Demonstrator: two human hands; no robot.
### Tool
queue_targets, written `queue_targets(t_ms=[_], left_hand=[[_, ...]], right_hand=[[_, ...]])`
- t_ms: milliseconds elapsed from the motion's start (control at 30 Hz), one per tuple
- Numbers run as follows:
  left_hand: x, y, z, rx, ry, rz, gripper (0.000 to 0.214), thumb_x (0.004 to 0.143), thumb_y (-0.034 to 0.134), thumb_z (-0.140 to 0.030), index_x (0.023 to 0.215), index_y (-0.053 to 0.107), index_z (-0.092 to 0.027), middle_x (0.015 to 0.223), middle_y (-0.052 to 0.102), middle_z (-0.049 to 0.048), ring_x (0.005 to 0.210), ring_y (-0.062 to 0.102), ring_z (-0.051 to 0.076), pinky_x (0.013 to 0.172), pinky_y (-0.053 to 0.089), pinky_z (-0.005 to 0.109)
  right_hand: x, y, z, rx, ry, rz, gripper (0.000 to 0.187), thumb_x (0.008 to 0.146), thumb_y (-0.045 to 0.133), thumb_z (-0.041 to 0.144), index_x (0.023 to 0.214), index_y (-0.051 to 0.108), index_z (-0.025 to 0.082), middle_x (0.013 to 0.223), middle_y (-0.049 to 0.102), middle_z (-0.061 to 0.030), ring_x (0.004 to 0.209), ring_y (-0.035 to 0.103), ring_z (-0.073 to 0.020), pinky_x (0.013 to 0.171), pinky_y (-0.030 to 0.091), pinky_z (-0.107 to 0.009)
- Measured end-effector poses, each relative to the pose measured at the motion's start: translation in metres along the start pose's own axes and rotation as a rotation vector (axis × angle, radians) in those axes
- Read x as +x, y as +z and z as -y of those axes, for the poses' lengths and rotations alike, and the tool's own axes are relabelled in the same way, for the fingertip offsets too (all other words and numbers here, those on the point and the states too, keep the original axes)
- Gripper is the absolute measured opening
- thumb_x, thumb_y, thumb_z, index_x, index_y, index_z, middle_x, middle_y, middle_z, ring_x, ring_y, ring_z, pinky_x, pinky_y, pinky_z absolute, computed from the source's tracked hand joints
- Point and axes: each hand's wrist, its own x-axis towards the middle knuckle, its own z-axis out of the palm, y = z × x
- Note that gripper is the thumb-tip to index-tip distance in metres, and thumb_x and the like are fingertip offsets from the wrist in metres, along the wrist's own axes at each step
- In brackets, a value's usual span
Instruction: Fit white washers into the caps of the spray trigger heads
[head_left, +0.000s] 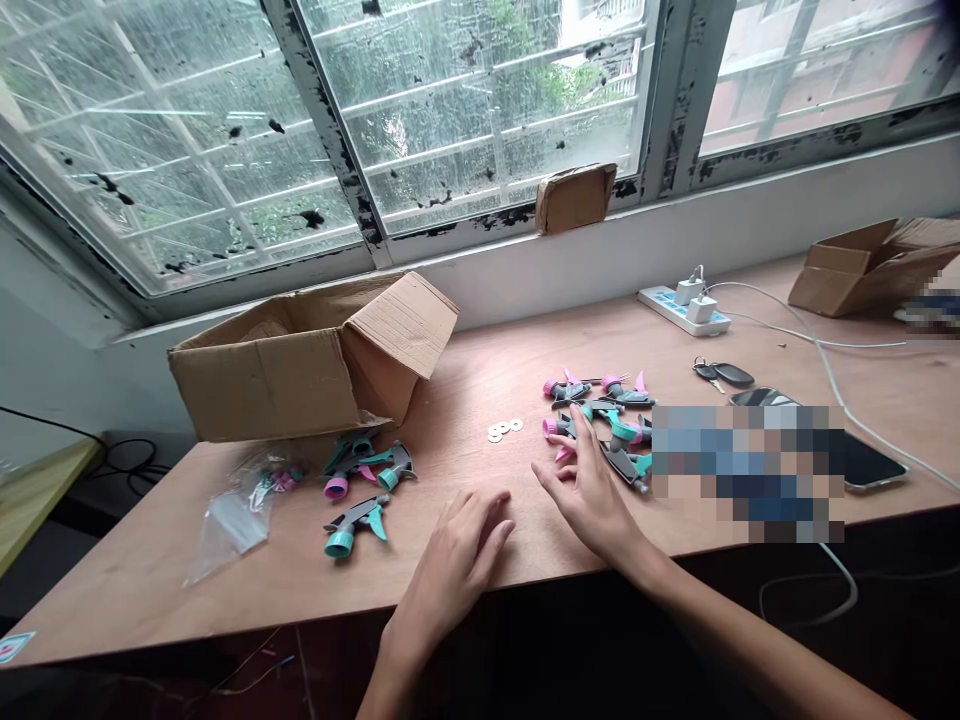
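My left hand [463, 545] rests over the front of the wooden table, fingers loosely curved and apart, with nothing visible in it. My right hand [585, 490] is raised with fingers spread, partly covering a group of trigger spray heads [600, 410] in grey, teal and pink. Whether its fingertips touch them I cannot tell. Between and beyond the hands lie several white ring washers [504, 429]. Left of my left hand are more spray heads [367, 465], one teal and grey spray head [358, 525] lying nearest the front edge.
An open cardboard box [262, 385] stands back left, with a clear plastic bag [236, 520] of small pink and teal parts before it. A power strip [684, 312], keys [706, 372], a phone [870, 460] and another cardboard box [847, 275] are on the right. Cables cross there.
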Motion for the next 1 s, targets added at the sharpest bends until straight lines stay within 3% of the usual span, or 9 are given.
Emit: queue_targets(t_ms=[133,200,300,433,600,700,800,900,1000], left_hand=[[0.002,0.008,0.014,0.175,-0.036,-0.225,0.032,0.105,0.051,-0.034,0.135,0.055,-0.026,0.151,0.052,0.01,0.147,0.039,0.03,0.119,0.037,0.052],[0.003,0.011,0.024,0.281,-0.135,-0.373,0.032,0.104,0.051,-0.035,0.133,0.057,-0.023,0.158,0.043,0.0128,0.153,0.028,0.033,0.121,0.032,0.058],[0.003,0.014,0.04,0.424,-0.302,-0.465,0.037,0.102,0.054,-0.039,0.132,0.058,-0.017,0.161,0.037,0.0186,0.155,0.022,0.038,0.12,0.029,0.064],[0.001,0.011,0.05,0.532,-0.375,-0.488,0.04,0.101,0.054,-0.041,0.131,0.059,-0.014,0.153,0.048,0.0212,0.152,0.026,0.044,0.119,0.022,0.071],[0.0,0.005,0.037,0.466,-0.145,-0.406,0.035,0.102,0.051,-0.036,0.134,0.055,-0.02,0.141,0.059,0.0145,0.133,0.052,0.034,0.114,0.04,0.058],[0.0,0.004,0.037,0.472,-0.098,-0.485,0.033,0.101,0.054,-0.035,0.132,0.057,-0.023,0.149,0.053,0.013,0.141,0.043,0.036,0.114,0.04,0.055],[0.0,0.007,0.045,0.486,-0.19,-0.554,0.035,0.1,0.055,-0.036,0.131,0.056,-0.019,0.151,0.048,0.0181,0.145,0.038,0.041,0.113,0.04,0.061],[-0.001,0.011,0.05,0.482,-0.233,-0.444,0.037,0.101,0.055,-0.038,0.132,0.055,-0.019,0.152,0.048,0.0192,0.14,0.046,0.041,0.108,0.044,0.061],[-0.001,0.011,0.046,0.44,-0.119,-0.349,0.035,0.103,0.051,-0.032,0.136,0.051,-0.021,0.149,0.053,0.0156,0.136,0.052,0.034,0.111,0.043,0.055]], right_hand=[[0.0,0.0,0.001,-0.019,-0.015,0.028,0.078,0.096,0.061,0.042,0.161,0.021,0.029,0.167,0.019,-0.0178,0.124,0.059,-0.0289,0.086,0.061,-0.041],[0.0,0.0,0.002,-0.017,-0.001,0.041,0.075,0.096,0.061,0.042,0.16,0.024,0.029,0.167,0.018,-0.0169,0.122,0.06,-0.0282,0.087,0.061,-0.042],[0.0,-0.001,0.004,-0.018,0.017,0.058,0.069,0.096,0.061,0.042,0.157,0.031,0.028,0.167,0.018,-0.0167,0.121,0.061,-0.0281,0.089,0.061,-0.043],[-0.001,-0.001,0.004,-0.038,0.006,0.076,0.064,0.096,0.06,0.041,0.153,0.036,0.026,0.167,0.017,-0.0172,0.119,0.062,-0.0277,0.092,0.06,-0.045],[0.001,-0.001,0.0,-0.13,-0.114,0.106,0.055,0.098,0.057,0.036,0.149,0.041,0.024,0.164,0.028,-0.0171,0.132,0.056,-0.0314,0.102,0.056,-0.049],[0.0,0.0,-0.001,-0.258,-0.261,0.24,0.054,0.099,0.056,0.032,0.151,0.042,0.023,0.158,0.043,-0.0146,0.148,0.04,-0.0312,0.119,0.04,-0.054],[-0.003,0.003,-0.002,-0.392,-0.345,0.371,0.062,0.1,0.058,0.034,0.157,0.036,0.022,0.162,0.04,-0.0144,0.151,0.035,-0.0305,0.122,0.037,-0.053],[-0.004,0.008,-0.001,-0.515,-0.363,0.435,0.065,0.101,0.057,0.042,0.158,0.036,0.019,0.164,0.037,-0.015,0.152,0.034,-0.032,0.12,0.038,-0.054],[-0.003,0.014,0.002,-0.613,-0.359,0.474,0.065,0.103,0.051,0.049,0.157,0.039,0.015,0.164,0.037,-0.0155,0.151,0.034,-0.0333,0.12,0.037,-0.055]])
